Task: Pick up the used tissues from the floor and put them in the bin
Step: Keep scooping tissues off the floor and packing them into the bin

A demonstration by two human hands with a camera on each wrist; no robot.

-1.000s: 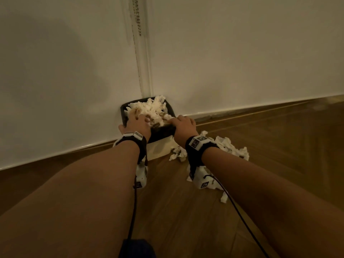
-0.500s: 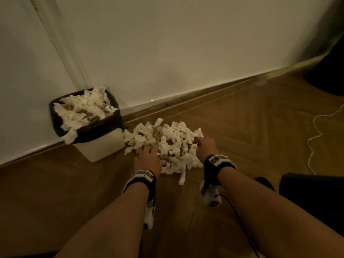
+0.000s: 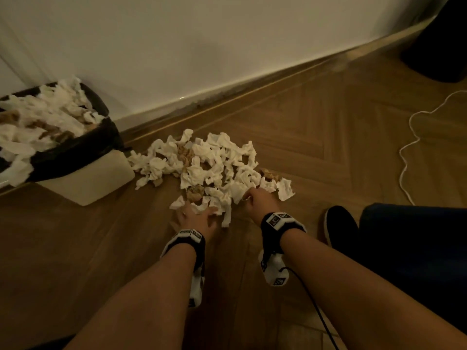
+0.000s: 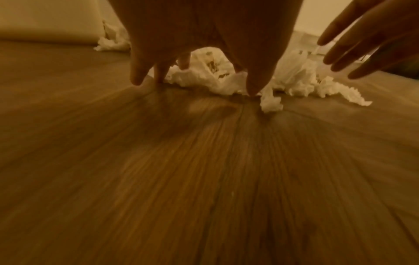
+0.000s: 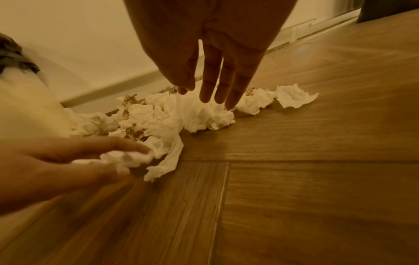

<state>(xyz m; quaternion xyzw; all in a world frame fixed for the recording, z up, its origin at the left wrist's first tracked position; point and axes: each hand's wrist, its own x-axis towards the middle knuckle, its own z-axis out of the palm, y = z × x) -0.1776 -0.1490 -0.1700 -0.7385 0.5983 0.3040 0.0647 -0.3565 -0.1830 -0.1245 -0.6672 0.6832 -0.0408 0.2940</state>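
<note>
Reaching with straight fingers, both hands, left point(image 3: 193, 215) and right point(image 3: 257, 201), touch tissues point(image 3: 214, 162) at the bin's point(image 3: 83, 180) 3 o'clock, gripping none.

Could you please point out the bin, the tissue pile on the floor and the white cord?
bin point(image 3: 101, 183), head view, its pale front wall.
tissue pile point(image 3: 217, 160), head view, the heap's middle.
white cord point(image 3: 414, 137), head view, a bend of it.

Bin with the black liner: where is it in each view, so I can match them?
Head: bin far left, against the wall.
Left wrist: only its pale lower wall, top left.
Right wrist: blurred at the left edge.
Shared landmark: tissue pile on the floor beside it.
</note>
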